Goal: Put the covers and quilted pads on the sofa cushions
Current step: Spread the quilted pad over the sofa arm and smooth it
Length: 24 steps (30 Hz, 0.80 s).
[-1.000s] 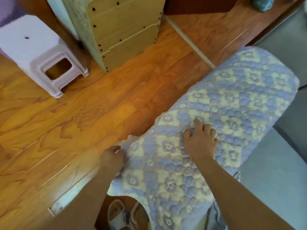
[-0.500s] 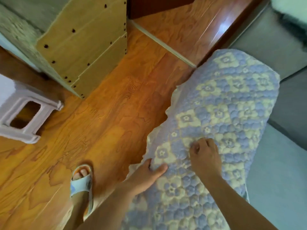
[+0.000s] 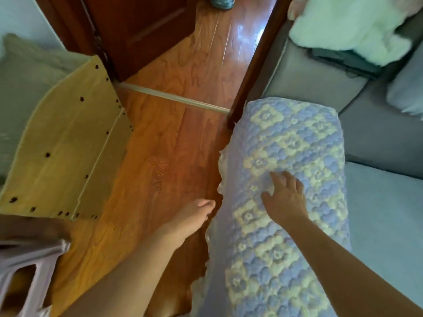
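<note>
Wooden panel (image 3: pixel 66 143), plastic stool (image 3: pixel 29 266) left of quilted pad (image 3: pixel 288 143)

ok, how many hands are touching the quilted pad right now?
1 for certain. The right hand rests spread on top of the quilted pad. The left hand sits at the pad's frilled left edge; whether it touches is unclear.

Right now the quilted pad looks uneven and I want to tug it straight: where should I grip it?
Probably pinch the scalloped left edge of the quilted pad, coming from the floor side beside the left hand. That border hangs free off the cushion; elsewhere it lies flat.
</note>
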{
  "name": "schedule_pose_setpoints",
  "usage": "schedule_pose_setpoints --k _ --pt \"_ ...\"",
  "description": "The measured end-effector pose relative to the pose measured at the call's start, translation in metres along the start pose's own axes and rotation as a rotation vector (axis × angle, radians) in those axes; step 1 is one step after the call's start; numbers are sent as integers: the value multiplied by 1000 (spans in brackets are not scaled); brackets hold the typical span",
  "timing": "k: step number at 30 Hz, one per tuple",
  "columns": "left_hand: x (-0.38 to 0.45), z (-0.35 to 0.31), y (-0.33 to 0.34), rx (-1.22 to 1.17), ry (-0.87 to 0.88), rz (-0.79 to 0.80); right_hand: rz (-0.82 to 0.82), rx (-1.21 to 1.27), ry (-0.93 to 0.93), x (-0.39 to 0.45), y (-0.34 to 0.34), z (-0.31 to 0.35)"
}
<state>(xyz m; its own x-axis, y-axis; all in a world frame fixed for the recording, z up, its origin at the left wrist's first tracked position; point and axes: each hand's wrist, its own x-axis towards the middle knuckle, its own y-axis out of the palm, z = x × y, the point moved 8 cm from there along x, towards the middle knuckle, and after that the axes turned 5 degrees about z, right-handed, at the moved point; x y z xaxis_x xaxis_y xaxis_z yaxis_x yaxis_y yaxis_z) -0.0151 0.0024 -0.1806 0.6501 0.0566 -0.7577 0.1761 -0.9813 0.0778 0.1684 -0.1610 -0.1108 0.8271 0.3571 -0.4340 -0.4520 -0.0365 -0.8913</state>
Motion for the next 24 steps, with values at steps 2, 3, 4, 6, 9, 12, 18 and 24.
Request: schedule_pose_setpoints --k 2,3,4,6,9,12,18,24 --pt "20 -27 -7 -149 -11 -4 44 27 96 19 5 -15" --pt "33 -36 -10 -228 -28 -1 38 42 128 25 8 -20" --pt "49 -46 -14 -289 -37 8 -19 37 138 32 8 -22" --pt "82 -73 -14 -334 -31 47 -182 -5 178 43 -1 -23" --pt "142 -129 -12 -311 51 136 -233 99 282 82 -26 -21" --pt "213 -203 -14 -100 296 99 -317 112 138 128 -54 -4" --pt "300 -308 -42 476 515 -155 -276 110 95 207 -90 23" --pt "268 -368 -68 563 962 -46 -370 134 264 221 -130 22"
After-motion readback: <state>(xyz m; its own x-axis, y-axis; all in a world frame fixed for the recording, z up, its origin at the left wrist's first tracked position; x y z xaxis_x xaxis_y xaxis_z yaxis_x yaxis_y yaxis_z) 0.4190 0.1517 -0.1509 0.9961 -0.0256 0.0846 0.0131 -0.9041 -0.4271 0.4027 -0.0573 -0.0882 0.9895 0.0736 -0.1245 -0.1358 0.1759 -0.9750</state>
